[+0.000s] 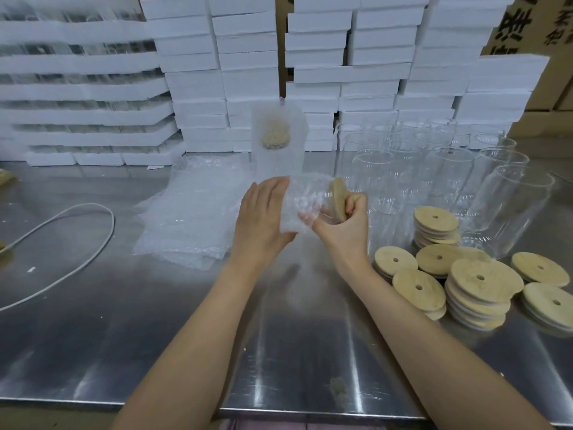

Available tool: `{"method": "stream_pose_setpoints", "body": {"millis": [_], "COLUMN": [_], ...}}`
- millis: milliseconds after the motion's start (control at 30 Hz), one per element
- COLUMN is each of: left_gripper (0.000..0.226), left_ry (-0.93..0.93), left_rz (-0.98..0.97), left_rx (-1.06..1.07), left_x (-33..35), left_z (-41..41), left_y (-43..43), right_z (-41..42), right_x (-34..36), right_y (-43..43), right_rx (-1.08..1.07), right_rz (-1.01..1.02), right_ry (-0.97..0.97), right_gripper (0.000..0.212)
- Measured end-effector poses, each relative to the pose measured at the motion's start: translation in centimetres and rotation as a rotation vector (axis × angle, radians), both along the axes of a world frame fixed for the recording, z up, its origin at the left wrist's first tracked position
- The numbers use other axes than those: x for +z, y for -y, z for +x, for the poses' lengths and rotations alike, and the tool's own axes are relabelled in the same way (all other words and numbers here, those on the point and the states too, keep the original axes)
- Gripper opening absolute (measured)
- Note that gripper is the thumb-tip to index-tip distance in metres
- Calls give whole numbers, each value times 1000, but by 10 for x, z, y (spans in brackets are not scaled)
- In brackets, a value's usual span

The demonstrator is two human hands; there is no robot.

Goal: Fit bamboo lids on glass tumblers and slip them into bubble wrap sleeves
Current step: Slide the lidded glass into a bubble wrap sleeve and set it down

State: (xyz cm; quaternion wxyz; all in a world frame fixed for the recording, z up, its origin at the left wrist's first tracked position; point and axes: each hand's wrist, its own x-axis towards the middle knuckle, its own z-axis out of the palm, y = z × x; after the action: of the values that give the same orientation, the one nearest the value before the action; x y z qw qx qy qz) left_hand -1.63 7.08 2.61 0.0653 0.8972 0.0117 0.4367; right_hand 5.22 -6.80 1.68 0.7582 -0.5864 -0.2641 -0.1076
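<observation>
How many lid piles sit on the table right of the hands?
7 lid piles: one by the glass tumblers, two just nearer, two in front, two far right. More may hide off-frame.

Saw one clear glass tumbler [305, 201] held sideways, bamboo lid [338, 198] on its right end, partly inside a bubble wrap sleeve [291, 212]. Found flat sleeves [189, 218] stacked to the left, a wrapped tumbler [277, 135] upright behind, bare tumblers [434, 169] standing and holed round lids [479, 283] piled to the right.
</observation>
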Motion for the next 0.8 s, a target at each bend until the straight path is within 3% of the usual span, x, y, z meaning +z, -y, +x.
{"method": "stream_pose_setpoints", "body": {"millis": [100,233,400,467,567,700,800], "left_gripper": [97,84,73,75,83,93,93], "left_ry": [85,214,291,325,356,462,445], "left_rz": [65,177,174,143,-78,-91,-53], "left_rx": [-13,6,-8,14,18,-7,-17], "left_x": [-1,2,5,6,10,11,11], "left_z": [2,3,0,1,-2,-4,-3], "left_y": [5,11,11,12,15,18,21], "right_z": [-6,-9,-8,-6,-10,-15,-11], "right_x": [1,3,-1,5,16,30,38], "right_y": [-1,-1,-2,1,7,14,20], "right_rx": [15,99,186,205,256,78,-145], "right_rz": [-4,-38,-74,-74,20,115,170], "right_ry": [42,105,169,219,246,450,652], "right_gripper": [64,49,46,47,46,34,36]}}
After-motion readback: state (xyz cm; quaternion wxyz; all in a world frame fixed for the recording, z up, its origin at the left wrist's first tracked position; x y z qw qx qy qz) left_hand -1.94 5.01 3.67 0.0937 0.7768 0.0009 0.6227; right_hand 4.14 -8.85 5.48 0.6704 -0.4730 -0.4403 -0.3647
